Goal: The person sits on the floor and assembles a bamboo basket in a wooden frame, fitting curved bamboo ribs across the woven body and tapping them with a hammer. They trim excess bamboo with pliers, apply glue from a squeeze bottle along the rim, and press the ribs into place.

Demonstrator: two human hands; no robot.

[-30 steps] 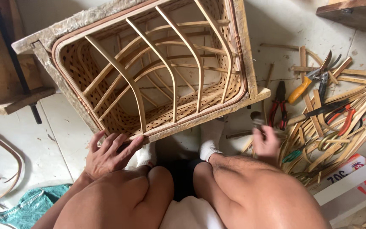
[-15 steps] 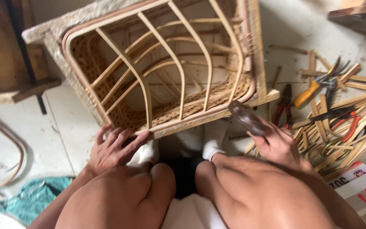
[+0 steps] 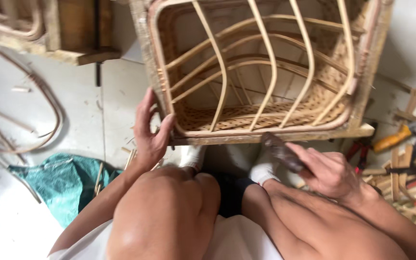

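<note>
Pale floor: left hand (image 3: 151, 132) fingers grip rattan frame (image 3: 261, 72) corner; right hand (image 3: 331, 172) fingers clasp dark tool (image 3: 280, 151).

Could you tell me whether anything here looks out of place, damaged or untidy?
Nothing looks broken. The rattan frame lies tipped on its side, steadied at one corner by the left hand, while the right hand holds a dark tool. Cane offcuts, pliers and a crumpled green cloth litter the floor.

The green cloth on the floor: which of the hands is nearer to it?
Left. The left hand grips the rattan frame's corner, just above the green cloth. The right hand, holding a dark tool, is far across.
</note>
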